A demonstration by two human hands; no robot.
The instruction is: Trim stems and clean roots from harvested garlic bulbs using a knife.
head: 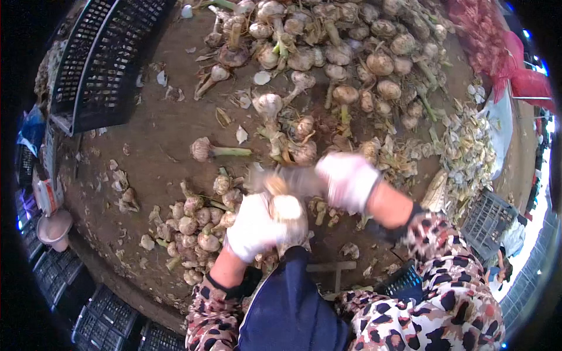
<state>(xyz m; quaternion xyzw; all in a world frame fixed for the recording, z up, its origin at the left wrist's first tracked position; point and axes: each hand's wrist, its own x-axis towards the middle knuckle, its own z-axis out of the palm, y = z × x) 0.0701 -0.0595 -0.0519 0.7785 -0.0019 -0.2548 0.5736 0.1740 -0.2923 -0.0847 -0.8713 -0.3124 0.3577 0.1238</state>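
My left hand (259, 226), in a white glove, is shut around a garlic bulb (286, 208) whose pale face is turned up. Motion blurs my right hand (349, 182), also gloved, at the upper right of the bulb. A blurred dark object (303, 179) extends from it towards the bulb's stem; its kind cannot be told. Left of my left hand lies a heap of garlic bulbs (189, 226) with short stems. Beyond both hands, a large pile of untrimmed garlic (342, 52) covers the ground, and a single bulb with a green stem (202, 149) lies apart.
A black plastic crate (101, 66) stands at upper left, with more crates (107, 316) at lower left. Garlic skins and leaves (467, 149) are heaped at right, near a red mesh sack (478, 35) and a grey crate (487, 223). Another person (498, 274) is at the far right.
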